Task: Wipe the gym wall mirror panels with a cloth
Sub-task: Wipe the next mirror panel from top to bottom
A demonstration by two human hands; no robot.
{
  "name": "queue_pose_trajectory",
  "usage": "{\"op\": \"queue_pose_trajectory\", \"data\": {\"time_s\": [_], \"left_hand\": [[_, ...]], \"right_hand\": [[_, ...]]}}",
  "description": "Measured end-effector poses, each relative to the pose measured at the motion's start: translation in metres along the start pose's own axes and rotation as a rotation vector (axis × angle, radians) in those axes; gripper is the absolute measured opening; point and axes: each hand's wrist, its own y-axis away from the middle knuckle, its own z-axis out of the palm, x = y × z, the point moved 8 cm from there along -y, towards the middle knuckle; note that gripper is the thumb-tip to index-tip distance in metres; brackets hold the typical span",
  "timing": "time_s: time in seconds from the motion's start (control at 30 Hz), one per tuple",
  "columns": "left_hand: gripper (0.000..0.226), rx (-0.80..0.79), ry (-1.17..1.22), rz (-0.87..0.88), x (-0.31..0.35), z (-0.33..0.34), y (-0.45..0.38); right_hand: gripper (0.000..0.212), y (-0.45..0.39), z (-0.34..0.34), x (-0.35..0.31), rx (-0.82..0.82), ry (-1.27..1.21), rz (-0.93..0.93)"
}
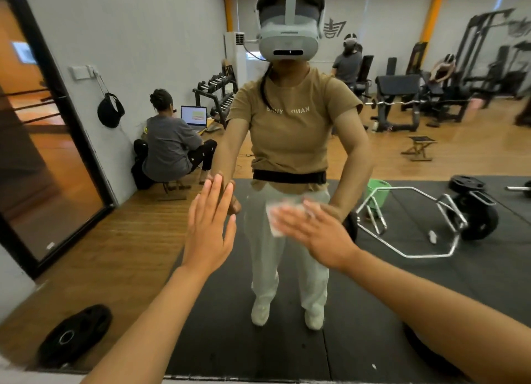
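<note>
Head view: mid-wipe on the mirror panel (402, 159), both palms up at the glass.

Right hand (317, 237) at about 4 o'clock of centre, fingers straight and spread, pressing a small pale cloth (277, 218) flat against the panel; cloth blurred, thin, mostly hidden under the fingers. Left hand (208, 228) at 8 o'clock, fingers straight and together, tips touching the glass, holding nothing. Hard to judge what is already clean: no streaks or wet patches readable. Only this lower-middle patch under work, wide glass above and to 3 o'clock likely left.
</note>
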Motion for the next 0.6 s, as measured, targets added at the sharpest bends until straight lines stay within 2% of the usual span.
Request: {"op": "queue_pose_trajectory", "data": {"time_s": [0.1, 0.17, 0.23, 0.3, 0.37, 0.4, 0.53, 0.6], "left_hand": [[0.066, 0.005, 0.001, -0.025, 0.004, -0.001, 0.001], [0.066, -0.005, 0.005, -0.031, 0.005, -0.001, 0.000], [0.064, -0.021, 0.007, -0.027, 0.003, -0.002, 0.000], [0.062, -0.024, 0.021, -0.014, 0.001, -0.003, -0.001], [0.061, -0.022, 0.037, 0.002, -0.001, -0.004, -0.001], [0.060, -0.022, 0.046, 0.011, -0.002, -0.004, -0.001], [0.062, -0.021, 0.055, 0.036, -0.006, -0.005, -0.001], [0.061, -0.014, 0.072, 0.045, -0.007, -0.007, -0.001]], "right_hand": [[0.062, -0.066, -0.073, 0.069, 0.352, -0.118, 0.359], [0.056, -0.097, -0.101, 0.094, 0.504, -0.121, 0.507], [0.054, -0.112, -0.106, 0.096, 0.581, -0.114, 0.578], [0.054, -0.112, -0.091, 0.079, 0.580, -0.096, 0.563], [0.054, -0.100, -0.058, 0.041, 0.458, -0.065, 0.438], [0.057, -0.087, -0.035, 0.015, 0.344, -0.047, 0.337], [0.090, 0.004, 0.061, -0.082, -0.196, 0.174, -0.113], [0.097, 0.028, 0.076, -0.092, -0.328, 0.223, -0.205]]}}
